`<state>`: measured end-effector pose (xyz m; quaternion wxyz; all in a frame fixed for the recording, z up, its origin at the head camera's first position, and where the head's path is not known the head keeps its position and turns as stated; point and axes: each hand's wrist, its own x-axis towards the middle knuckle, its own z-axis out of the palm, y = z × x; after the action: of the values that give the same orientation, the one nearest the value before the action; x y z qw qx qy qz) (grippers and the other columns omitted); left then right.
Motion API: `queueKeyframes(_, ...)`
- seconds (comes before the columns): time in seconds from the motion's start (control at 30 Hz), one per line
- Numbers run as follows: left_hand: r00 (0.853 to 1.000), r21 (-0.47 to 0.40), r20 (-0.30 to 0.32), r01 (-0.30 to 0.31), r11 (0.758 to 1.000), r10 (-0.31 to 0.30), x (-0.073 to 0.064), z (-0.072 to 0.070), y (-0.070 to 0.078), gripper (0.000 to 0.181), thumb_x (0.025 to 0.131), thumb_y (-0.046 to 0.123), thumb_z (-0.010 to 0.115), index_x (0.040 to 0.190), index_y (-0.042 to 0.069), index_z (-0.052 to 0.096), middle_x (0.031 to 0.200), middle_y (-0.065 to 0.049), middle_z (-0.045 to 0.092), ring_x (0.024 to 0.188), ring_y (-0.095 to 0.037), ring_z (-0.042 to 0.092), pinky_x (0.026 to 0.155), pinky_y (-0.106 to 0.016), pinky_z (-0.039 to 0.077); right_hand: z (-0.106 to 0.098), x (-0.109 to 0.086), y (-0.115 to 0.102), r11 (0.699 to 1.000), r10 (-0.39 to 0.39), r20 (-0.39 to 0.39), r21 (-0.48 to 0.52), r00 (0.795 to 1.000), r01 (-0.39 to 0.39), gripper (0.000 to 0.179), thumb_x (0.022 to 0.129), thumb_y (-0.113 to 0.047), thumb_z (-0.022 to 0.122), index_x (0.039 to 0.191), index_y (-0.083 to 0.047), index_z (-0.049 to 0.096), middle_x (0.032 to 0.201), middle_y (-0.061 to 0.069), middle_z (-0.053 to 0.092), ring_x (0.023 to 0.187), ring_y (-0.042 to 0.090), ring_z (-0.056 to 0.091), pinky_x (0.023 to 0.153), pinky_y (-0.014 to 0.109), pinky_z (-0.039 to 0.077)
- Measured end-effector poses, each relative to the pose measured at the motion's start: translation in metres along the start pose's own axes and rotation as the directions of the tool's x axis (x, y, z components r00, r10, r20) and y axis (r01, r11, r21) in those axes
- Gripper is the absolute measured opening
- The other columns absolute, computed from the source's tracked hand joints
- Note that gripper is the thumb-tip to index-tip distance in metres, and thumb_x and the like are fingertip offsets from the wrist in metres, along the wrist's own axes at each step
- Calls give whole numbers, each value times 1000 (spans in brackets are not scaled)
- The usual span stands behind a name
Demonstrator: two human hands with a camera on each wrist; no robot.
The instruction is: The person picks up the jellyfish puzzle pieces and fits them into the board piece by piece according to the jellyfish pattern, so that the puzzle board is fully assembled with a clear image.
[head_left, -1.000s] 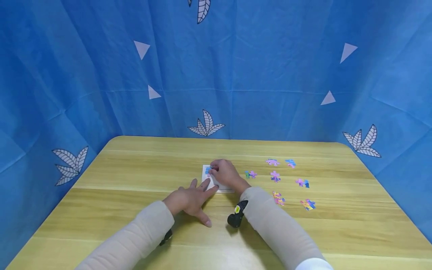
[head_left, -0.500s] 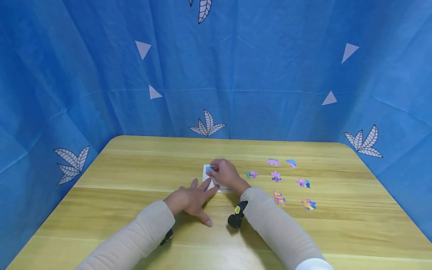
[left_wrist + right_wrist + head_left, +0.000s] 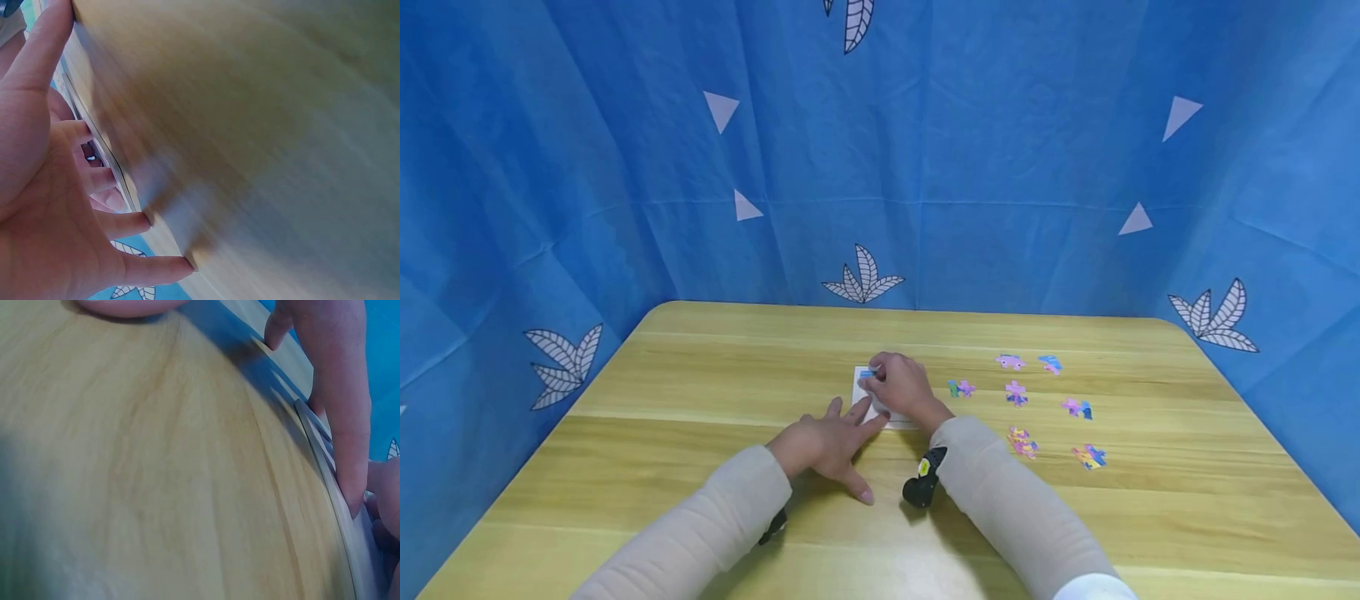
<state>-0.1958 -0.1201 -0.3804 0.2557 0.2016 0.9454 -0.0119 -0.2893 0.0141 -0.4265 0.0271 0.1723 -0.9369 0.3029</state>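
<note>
A small white puzzle board (image 3: 859, 392) lies mid-table in the head view, largely covered by both hands. My left hand (image 3: 827, 442) is spread, with fingertips resting on the board's near left part and the thumb out on the table. In the left wrist view its fingers (image 3: 156, 270) are straight, and the board's edge (image 3: 109, 156) shows beside them. My right hand (image 3: 901, 385) reaches over the board with curled fingers and pinches a blue jigsaw puzzle piece (image 3: 867, 374) at the far left corner. Most of that piece is hidden under the fingertips.
Right of the board lie several loose jigsaw pieces, among them a pink one with an eye (image 3: 1011, 362), a green-pink one (image 3: 961, 388) and a yellow-blue one (image 3: 1089, 456). A blue curtain (image 3: 1000, 167) hangs behind the wooden table (image 3: 737, 350).
The right fingertips have shifted slightly over the blue piece, covering its pink part. The left hand stays in place on the board. The head view has drifted a little.
</note>
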Motion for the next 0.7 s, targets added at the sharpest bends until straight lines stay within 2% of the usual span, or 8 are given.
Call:
queueKeyframes(0.4, 1000, 2, -6, 4, 1000, -4, 1, 2, 0, 111, 62, 73, 68, 151, 37, 12, 160, 1, -2, 143, -42, 8, 98, -68, 30, 1, 1, 0, 1000, 28, -5, 4, 1000, -28, 36, 88, -34, 67, 113, -9, 65, 82, 0, 68, 81, 17, 62, 91, 43, 40)
queueKeyframes(0.53, 1000, 4, -9, 4, 1000, -4, 1, 3, 0, 111, 62, 73, 68, 151, 37, 12, 160, 0, -1, 142, -43, 9, 98, -68, 29, -1, 2, 3, 999, 39, -13, 34, 999, -39, 35, 89, -33, 64, 114, -8, 64, 86, 2, 70, 83, 18, 63, 93, 44, 41)
queueKeyframes(0.7, 1000, 0, -9, 9, 1000, -9, 1, 2, 0, 112, 62, 72, 69, 151, 37, 12, 160, 0, 1, 142, -43, 10, 98, -68, 29, -6, 3, 10, 996, 69, -22, 58, 997, -68, 35, 90, -34, 63, 115, -8, 64, 91, 4, 68, 83, 18, 61, 84, 39, 46)
